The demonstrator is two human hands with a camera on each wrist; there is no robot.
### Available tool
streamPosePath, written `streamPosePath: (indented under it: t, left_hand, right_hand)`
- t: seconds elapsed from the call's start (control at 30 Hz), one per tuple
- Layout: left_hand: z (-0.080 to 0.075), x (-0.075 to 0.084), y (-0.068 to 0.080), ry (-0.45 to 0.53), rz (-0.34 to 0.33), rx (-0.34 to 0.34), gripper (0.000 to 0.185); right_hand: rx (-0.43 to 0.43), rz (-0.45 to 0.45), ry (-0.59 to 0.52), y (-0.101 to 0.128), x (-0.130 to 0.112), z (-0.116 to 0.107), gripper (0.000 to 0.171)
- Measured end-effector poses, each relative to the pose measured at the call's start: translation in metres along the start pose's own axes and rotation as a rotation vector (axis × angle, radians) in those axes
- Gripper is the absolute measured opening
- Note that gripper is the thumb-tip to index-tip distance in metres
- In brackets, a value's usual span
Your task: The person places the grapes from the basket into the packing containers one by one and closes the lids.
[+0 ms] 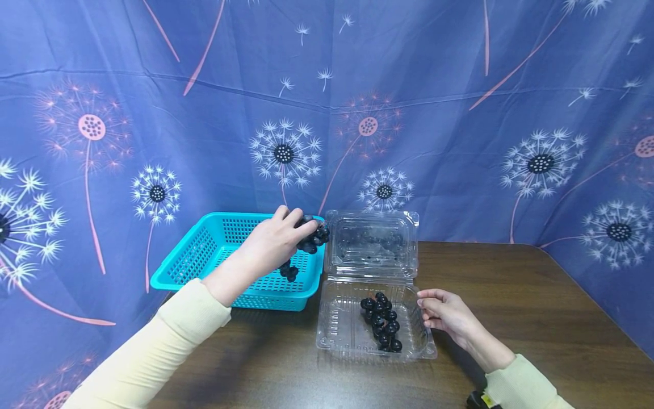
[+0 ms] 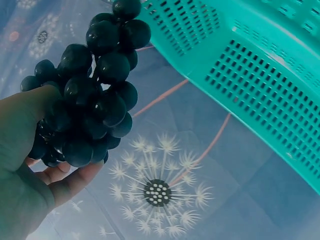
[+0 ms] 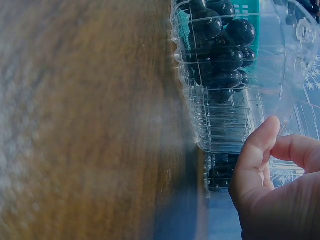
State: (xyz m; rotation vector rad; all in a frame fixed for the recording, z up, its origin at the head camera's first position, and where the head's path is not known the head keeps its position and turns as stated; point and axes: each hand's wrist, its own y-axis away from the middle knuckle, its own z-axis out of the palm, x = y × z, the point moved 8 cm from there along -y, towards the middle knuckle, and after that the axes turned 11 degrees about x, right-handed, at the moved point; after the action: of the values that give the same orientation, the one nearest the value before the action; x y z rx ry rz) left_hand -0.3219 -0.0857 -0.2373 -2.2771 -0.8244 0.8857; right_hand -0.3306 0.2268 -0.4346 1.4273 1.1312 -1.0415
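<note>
Our left hand (image 1: 271,241) grips a bunch of dark grapes (image 1: 311,236), fingers curled round the top of it. The bunch hangs above the right end of the teal basket (image 1: 204,255), at about 10 o'clock from the clear clamshell box (image 1: 332,324). The left wrist view shows the grape bunch (image 2: 95,100) against our palm (image 2: 20,150), the basket wall (image 2: 260,85) behind it.

Our right hand (image 1: 447,315) sits at 3 o'clock of the clamshell, fingers loosely bent, tips at its right rim, holding nothing. The right wrist view has our thumb (image 3: 257,150) just beside the box wall; we can't tell if it touches.

A second grape bunch (image 1: 382,321) lies in the clamshell tray. The lid (image 1: 373,238) stands open at 12 o'clock. All of it sits on the brown table (image 1: 511,318).
</note>
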Motion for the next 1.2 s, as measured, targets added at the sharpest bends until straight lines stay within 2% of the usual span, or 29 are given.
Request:
streamPosePath:
  t: [0.37,0.8,1.2]
  left_hand:
    - [-0.009,0.018,-0.014,0.015,0.077,0.079,0.039]
    - [-0.009,0.046,-0.021,0.002,0.18,0.13,0.035]
    - [-0.004,0.066,-0.027,0.072,0.196,0.149,0.036]
  right_hand:
    - [-0.01,-0.006,-0.004,0.0,0.0,0.001,0.041]
    - [-0.013,-0.004,-0.018,0.0,0.001,0.001,0.039]
    - [-0.012,-0.004,-0.025,0.001,0.0,0.0,0.039]
